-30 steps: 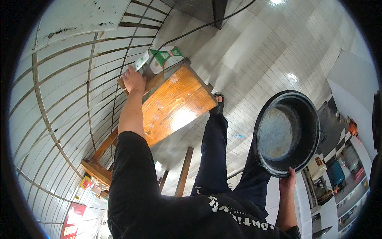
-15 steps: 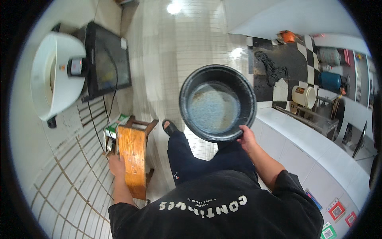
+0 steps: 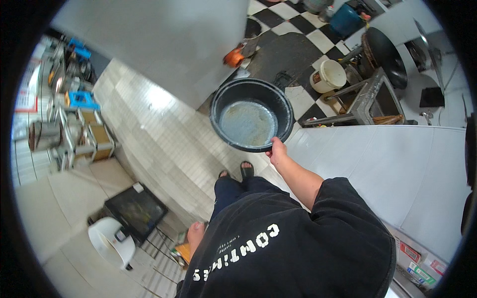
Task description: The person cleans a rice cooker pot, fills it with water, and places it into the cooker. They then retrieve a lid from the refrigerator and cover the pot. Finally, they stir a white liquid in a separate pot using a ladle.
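Observation:
A round black basin point(image 3: 251, 90) hangs out in front of me, its mouth facing up. Whitish-grey residue covers the inside bottom. My right hand point(image 3: 277, 150) grips the near right rim, thumb on top and fingers under the edge. Down by my left side is my left hand point(image 3: 196, 232), close to my body; its fingers are mostly hidden, so its shape cannot be made out. My feet in dark sandals point(image 3: 247, 171) stand on the light tiled floor beneath.
A white counter point(image 3: 348, 149) runs along the right. Beyond it are a metal stand point(image 3: 365, 102), a black wok point(image 3: 390, 59) and a white bucket point(image 3: 328, 76). An orange bag-like object point(image 3: 233, 57) lies ahead. A dark-screened box point(image 3: 136, 211) and shelves point(image 3: 84, 134) line the left.
My body has turned right, toward the checkered floor area. The basin travels along in my right hand. My left hand has left the wooden stool's side and now sits nearer my body.

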`<state>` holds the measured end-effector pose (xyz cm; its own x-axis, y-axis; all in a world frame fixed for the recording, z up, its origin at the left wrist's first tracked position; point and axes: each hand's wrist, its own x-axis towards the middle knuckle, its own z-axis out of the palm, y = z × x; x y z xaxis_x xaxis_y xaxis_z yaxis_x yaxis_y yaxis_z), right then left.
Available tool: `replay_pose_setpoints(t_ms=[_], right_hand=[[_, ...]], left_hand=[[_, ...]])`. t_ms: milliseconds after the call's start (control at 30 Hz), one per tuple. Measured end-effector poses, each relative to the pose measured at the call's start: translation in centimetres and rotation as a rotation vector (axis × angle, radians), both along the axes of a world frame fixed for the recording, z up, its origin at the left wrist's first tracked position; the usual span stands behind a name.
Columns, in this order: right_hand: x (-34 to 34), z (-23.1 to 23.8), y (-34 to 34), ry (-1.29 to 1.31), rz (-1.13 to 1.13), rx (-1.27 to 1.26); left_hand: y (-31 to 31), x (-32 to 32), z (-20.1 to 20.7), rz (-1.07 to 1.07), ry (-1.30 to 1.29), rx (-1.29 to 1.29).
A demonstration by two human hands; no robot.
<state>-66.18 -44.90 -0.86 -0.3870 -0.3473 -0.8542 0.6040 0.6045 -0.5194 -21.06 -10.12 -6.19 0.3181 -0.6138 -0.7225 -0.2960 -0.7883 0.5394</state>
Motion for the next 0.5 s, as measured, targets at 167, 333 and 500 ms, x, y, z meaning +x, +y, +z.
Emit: replay_pose_setpoints(t_ms=[167,333,500], right_hand=[[-10.2,3.7,-9.2,0.069,-0.347,-0.145],[-23.5,8.1,-14.3,0.078,-0.563,-0.260],[-31.9,10.5,-14.5,0.169,-0.704,-0.347]], left_hand=[[-13.6,2.4,3.1,-0.182,-0.023,-0.093],[-40.6,-1.9,9.1,-0.630,-0.572,-0.199],[-70.9,-17.3,21.3,-1.097,-0.786,-0.923]])
